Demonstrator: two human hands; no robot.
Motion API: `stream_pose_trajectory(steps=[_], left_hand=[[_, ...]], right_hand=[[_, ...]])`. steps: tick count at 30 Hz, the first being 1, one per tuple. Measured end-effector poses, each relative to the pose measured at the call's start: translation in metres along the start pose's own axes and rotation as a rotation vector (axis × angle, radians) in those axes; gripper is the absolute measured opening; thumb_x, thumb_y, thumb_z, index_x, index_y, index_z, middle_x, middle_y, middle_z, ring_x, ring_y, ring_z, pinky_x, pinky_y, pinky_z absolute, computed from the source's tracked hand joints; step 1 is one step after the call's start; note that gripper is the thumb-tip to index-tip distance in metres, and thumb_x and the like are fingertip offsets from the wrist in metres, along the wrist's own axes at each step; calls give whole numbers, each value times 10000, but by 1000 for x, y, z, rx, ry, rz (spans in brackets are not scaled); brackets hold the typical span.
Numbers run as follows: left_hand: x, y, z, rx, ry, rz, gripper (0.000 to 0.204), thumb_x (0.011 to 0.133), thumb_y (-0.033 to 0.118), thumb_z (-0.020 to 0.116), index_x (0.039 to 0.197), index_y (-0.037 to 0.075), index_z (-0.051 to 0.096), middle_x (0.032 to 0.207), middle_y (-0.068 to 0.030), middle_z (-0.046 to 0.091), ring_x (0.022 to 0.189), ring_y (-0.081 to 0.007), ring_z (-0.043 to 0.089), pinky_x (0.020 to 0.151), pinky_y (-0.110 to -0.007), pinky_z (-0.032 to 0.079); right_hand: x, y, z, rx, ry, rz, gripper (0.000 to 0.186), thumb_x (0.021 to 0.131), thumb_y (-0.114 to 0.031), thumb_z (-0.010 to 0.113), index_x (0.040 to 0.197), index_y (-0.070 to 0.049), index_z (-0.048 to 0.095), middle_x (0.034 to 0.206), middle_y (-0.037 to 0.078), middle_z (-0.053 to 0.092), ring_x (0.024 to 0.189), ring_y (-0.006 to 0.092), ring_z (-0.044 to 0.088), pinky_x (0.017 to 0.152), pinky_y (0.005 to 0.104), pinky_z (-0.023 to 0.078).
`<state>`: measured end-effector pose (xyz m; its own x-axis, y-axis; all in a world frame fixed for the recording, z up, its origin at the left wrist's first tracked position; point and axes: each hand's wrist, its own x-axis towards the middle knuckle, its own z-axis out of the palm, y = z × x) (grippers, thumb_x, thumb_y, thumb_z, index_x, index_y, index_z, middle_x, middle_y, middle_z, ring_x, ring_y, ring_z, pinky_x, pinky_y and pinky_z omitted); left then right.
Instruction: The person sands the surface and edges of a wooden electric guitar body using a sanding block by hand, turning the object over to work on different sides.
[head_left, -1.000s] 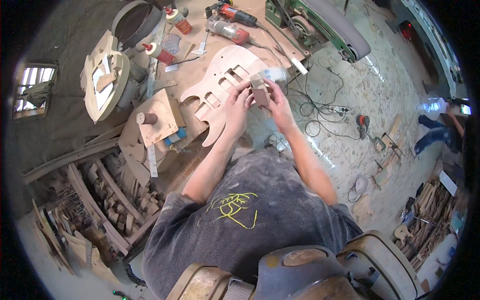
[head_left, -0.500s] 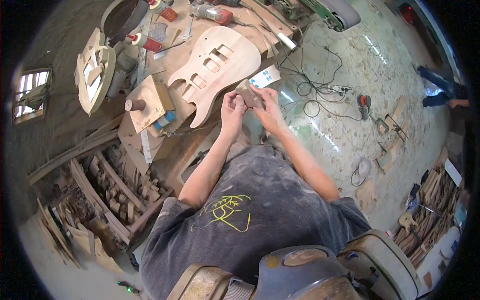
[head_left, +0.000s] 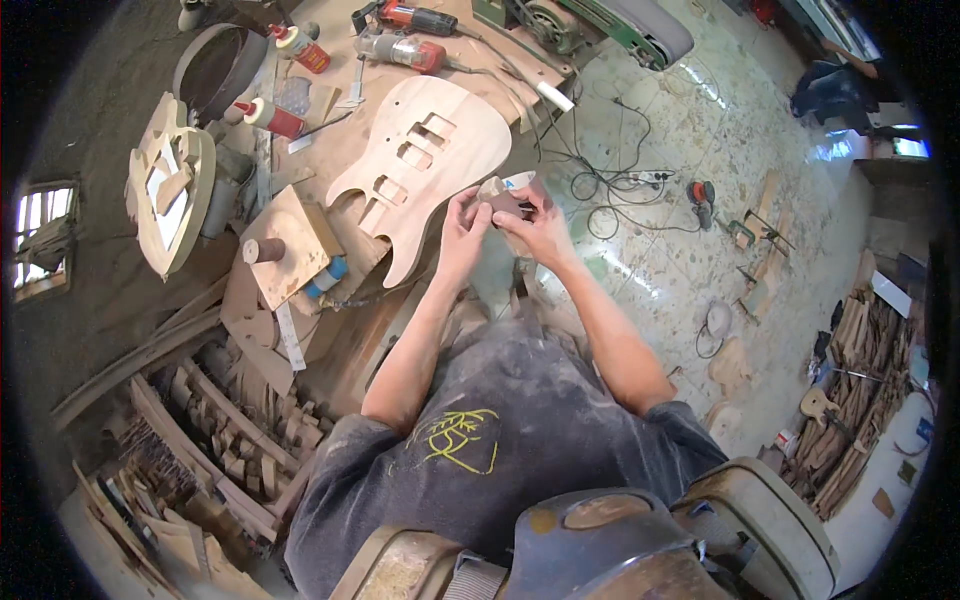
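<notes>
In front of my waist, both hands work on a small piece of sandpaper (head_left: 508, 204), brown on its gritty side and pale with blue print on its back. The sheet is bent around a small light block (head_left: 491, 187), mostly hidden by paper and fingers. My left hand (head_left: 462, 230) pinches the near left side, thumb and fingers closed. My right hand (head_left: 544, 236) grips the right side with curled fingers. Just beyond them lies an unfinished electric guitar body (head_left: 440, 135) of pale wood, with routed cavities, on the workbench (head_left: 325, 120).
Glue bottles (head_left: 272, 118), a red-and-grey power tool (head_left: 402, 52) and a wooden block with a round peg (head_left: 285, 245) crowd the bench. Cables (head_left: 605, 185) and a sander (head_left: 702, 195) lie on the floor to the right. Wood offcuts (head_left: 240, 440) fill a bin at lower left.
The sandpaper's pale, printed flap, flat and extended before, now curls up beside the right fingers. Both hands have drawn slightly closer together, and the whole view has shifted.
</notes>
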<state>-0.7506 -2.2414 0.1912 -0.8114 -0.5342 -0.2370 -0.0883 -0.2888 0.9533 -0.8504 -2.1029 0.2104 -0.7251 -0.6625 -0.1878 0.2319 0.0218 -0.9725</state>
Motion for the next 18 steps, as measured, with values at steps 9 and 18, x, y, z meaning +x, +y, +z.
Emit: stream_pose_trajectory(steps=[9,18], left_hand=[[160,-20,-109,1092,527,279,818,923,516,680,1519,1,460,1554,-338,400,1468,-472,358,1223,-531,273],[190,-40,-90,1466,590,138,893,900,622,599,1587,86,406,1612,-329,285,1472,-505,306,1225,-633,188]], right_hand=[[48,25,10,-756,55,-197,469,771,-125,844,1204,-48,681,1325,182,600,1187,386,610,1017,446,508],[126,59,-31,-1182,-379,-572,428,704,-49,784,1118,29,705,1418,162,540,1300,350,537,1063,454,495]])
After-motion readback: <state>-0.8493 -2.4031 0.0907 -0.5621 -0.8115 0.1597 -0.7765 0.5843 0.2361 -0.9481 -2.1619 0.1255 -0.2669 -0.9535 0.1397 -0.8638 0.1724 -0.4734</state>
